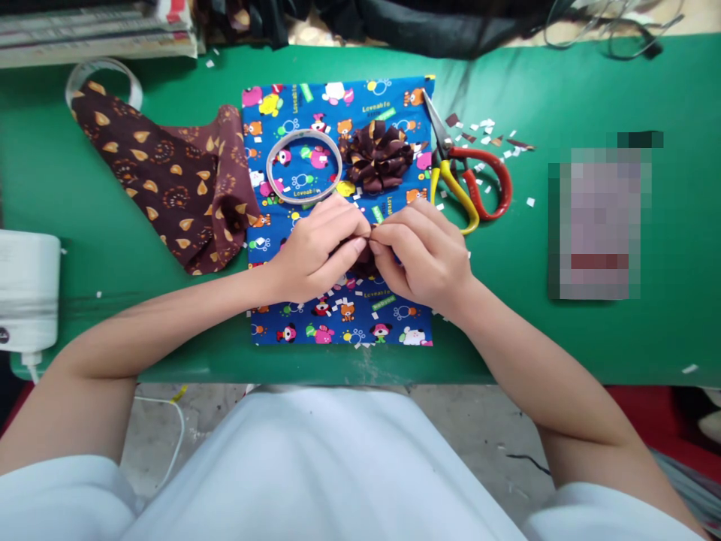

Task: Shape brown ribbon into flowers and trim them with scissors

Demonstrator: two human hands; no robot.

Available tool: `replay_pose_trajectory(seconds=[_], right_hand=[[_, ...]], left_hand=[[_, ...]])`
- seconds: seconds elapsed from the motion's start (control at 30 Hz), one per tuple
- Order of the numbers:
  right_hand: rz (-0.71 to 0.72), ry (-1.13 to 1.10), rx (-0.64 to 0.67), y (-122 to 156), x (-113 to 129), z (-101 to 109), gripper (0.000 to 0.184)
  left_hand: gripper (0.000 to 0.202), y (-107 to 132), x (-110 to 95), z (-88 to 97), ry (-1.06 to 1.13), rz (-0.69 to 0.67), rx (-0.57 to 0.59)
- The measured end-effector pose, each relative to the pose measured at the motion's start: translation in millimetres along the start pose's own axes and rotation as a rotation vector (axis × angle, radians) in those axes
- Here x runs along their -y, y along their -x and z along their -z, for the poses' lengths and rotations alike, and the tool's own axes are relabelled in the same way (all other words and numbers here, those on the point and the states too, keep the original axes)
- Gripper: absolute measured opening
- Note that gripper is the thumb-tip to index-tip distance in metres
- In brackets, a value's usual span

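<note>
My left hand (321, 252) and my right hand (425, 259) meet over a blue cartoon-print sheet (270, 312), thumbs and fingertips pinched together. Between them is a small dark brown fabric piece (365, 263), mostly hidden by my fingers. Just beyond my hands lies a brown ruffled fabric flower (378, 156), patterned with yellow. To its left is a pale tape ring (271, 171), lying on the sheet. Scissors (489, 156) with one red and one yellow handle lie at the sheet's right edge, blades partly apart.
Brown leaf-print cloth (152, 176) lies left, touching another tape ring (135, 89). White paper bits and brown scraps (484, 135) are scattered around the scissors. A white box with a cable (28, 289) stands at the left edge; a blurred-out object (600, 225) lies right.
</note>
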State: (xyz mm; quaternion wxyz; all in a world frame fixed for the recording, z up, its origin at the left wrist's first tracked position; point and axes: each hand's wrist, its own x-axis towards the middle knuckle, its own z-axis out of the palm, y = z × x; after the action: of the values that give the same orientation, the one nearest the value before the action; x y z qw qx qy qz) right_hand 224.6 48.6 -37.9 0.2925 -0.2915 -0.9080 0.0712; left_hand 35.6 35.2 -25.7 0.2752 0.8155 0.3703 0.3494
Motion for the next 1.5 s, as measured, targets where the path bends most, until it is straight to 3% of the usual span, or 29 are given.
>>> replay_pose_trajectory(seconds=[0.27, 0.7, 1.23, 1.5], right_hand=[[-0.044, 0.028, -0.045, -0.4, 0.2, -1.1, 0.022], [-0.192, -0.179, -0.064, -4.1, 5.3, 3.8, 0.013], [-0.138, -0.103, -0.006, -2.4, 5.7, 4.0, 0.015], [-0.091, -0.166, -0.074, -1.3, 6.6, 1.3, 0.015]], left_hand=[[0.030, 0.5, 0.8, 0.1, 0.022, -0.009, -0.019], [0.029, 1.0, 0.2, 0.4, -0.003, 0.009, -0.074], [0.016, 0.3, 0.2, -0.5, -0.078, -0.025, -0.084], [0.018, 1.2, -0.2, -0.5, -0.109, -0.020, -0.069]])
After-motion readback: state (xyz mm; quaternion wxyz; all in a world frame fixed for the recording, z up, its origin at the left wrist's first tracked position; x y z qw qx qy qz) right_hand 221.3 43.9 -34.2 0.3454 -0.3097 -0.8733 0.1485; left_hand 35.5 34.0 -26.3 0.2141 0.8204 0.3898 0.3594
